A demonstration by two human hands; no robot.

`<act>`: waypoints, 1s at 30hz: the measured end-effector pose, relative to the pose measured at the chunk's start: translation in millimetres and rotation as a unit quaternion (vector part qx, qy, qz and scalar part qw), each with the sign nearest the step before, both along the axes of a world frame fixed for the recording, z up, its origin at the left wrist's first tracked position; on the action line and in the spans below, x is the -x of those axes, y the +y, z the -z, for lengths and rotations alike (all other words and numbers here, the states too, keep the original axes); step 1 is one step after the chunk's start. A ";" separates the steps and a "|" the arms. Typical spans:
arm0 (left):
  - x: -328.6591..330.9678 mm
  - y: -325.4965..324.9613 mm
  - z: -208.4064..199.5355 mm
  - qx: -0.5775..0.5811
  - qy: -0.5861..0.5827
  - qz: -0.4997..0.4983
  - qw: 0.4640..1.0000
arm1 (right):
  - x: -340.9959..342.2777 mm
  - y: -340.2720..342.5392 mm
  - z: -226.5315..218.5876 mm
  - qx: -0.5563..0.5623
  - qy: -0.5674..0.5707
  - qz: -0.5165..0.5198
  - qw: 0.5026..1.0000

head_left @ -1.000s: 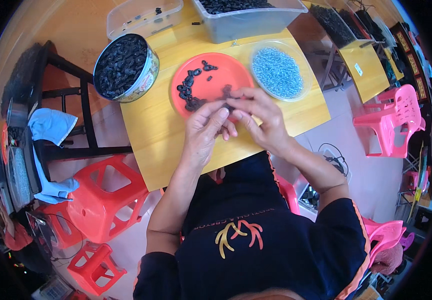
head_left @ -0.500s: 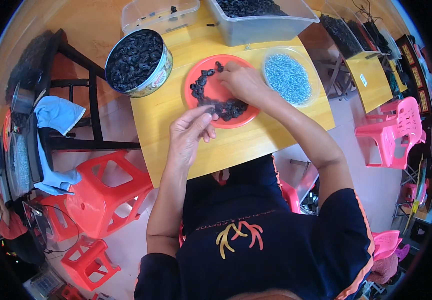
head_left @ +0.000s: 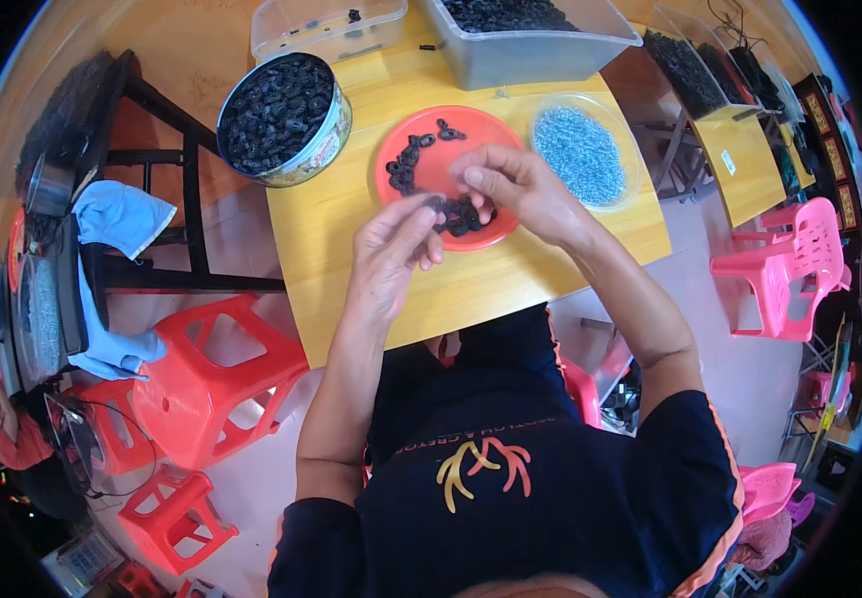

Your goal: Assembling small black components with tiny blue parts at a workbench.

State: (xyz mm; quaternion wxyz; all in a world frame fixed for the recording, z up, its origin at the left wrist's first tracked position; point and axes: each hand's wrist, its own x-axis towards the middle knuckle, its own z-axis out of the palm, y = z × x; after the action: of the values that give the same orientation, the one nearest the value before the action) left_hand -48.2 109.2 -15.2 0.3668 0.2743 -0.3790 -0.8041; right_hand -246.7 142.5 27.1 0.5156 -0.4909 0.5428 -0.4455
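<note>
A red round plate (head_left: 476,122) lies on the yellow table, with small black ring-like pieces (head_left: 403,164) along its left side and more in its near part. Over the plate's near left edge, my left hand (head_left: 388,244) pinches one small dark piece (head_left: 436,203) between thumb and fingertips. Just right of it, above the plate, my right hand (head_left: 523,194) has thumb and forefinger pressed together. Whatever is between those fingertips is too small to make out. The two hands are close but apart.
Left of the plate stands a round tin (head_left: 336,140) full of black pieces. A clear tub (head_left: 578,154) of small light-blue pieces sits to the right. Plastic bins (head_left: 526,62) line the table's far side. Red stools (head_left: 222,384) and a pink chair (head_left: 785,264) stand around.
My right hand has come back from the black pieces at the plate's far side toward my left hand. The left hand stays near the plate's edge, holding its dark piece.
</note>
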 end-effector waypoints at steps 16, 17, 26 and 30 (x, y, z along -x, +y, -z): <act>9.2 11.6 -20.7 0.047 -0.032 0.077 0.995 | 3.1 35.4 -19.6 0.035 -0.003 -0.036 0.999; 9.7 11.7 -20.4 0.047 -0.031 0.077 0.995 | 2.6 36.7 -20.9 0.041 0.003 -0.033 0.999; 11.7 10.1 -26.0 0.051 -0.020 0.057 0.997 | 1.4 39.2 -28.6 0.094 0.080 -0.036 0.992; 11.9 8.4 -26.8 0.079 -0.031 0.063 0.994 | -3.5 39.6 -29.4 0.043 0.016 0.014 0.999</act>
State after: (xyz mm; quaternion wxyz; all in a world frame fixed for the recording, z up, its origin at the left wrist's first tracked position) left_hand -60.1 117.7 11.6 0.3239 0.2445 -0.4692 -0.7843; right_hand -243.3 182.1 56.4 0.4789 -0.5119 0.5386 -0.4674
